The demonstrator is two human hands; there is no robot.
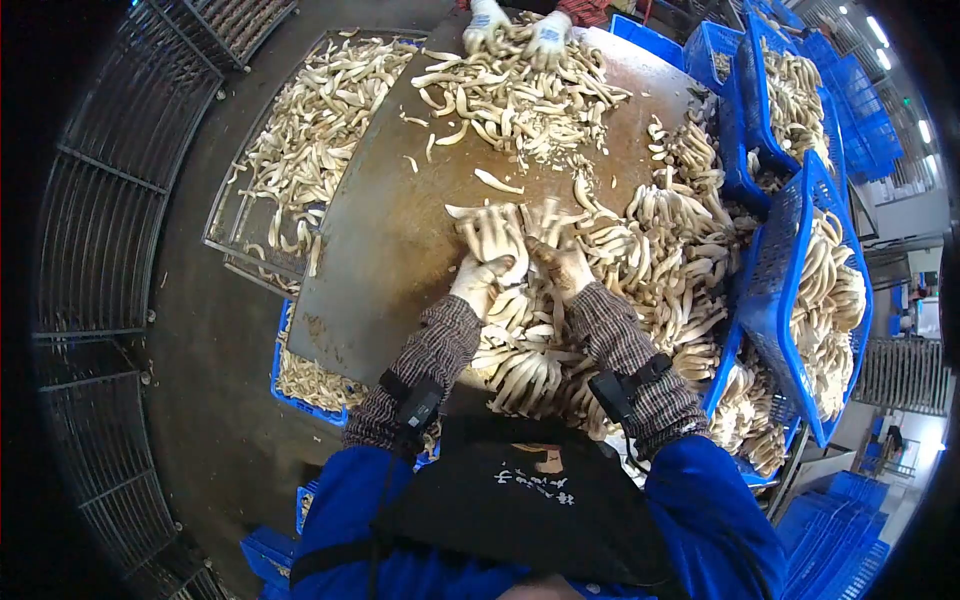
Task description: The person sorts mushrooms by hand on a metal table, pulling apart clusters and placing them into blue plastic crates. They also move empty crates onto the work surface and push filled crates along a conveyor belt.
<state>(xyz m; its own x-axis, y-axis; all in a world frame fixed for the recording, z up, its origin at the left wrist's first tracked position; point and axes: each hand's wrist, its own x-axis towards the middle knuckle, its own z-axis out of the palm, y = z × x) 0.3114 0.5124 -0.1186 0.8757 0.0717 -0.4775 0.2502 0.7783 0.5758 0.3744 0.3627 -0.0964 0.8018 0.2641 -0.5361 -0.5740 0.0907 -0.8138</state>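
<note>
Long pale mushrooms lie in a heap over the near right part of a brown worktable (385,225). My left hand (480,282) is closed on a cluster of mushrooms (490,232), its thumb lying across the stems. Close beside it, my right hand (563,268) grips more mushrooms (545,215) with stained fingers. Whether the two bunches are still joined cannot be made out. More mushroom clusters (525,380) lie under my forearms, partly hidden by them. One loose mushroom (498,182) rests just beyond my hands.
Across the table, another person's gloved hands (515,40) touch a mushroom pile (520,95). A mesh rack (225,215) with mushrooms stands at left. Blue crates (790,290) of mushrooms line the right side. A blue crate (280,370) of mushroom pieces sits below the table's left edge.
</note>
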